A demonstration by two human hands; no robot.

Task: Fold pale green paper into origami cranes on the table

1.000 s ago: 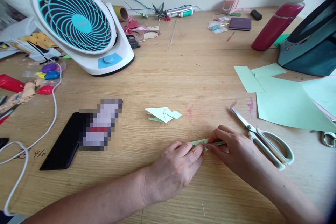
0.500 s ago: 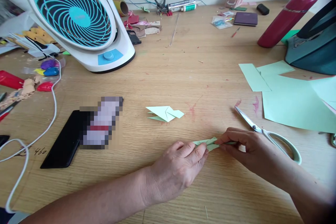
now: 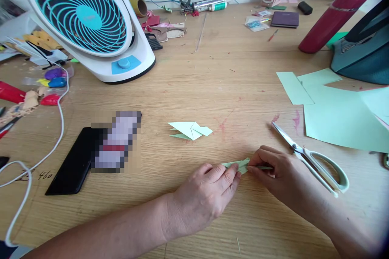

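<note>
At lower centre, the left hand (image 3: 208,194) pins the folded paper (image 3: 244,163) under its fingers while the right hand (image 3: 278,170) pinches its end; even pressure should keep creases crisp.

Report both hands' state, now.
Left hand: closed, holding the folded green paper down.
Right hand: closed, pinching the same paper toward its right end.

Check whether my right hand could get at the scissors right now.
Probably yes: the scissors lie beside the right hand with a handle loop uncovered, though that hand is pinching folded green paper and would likely need to let go first.
</note>
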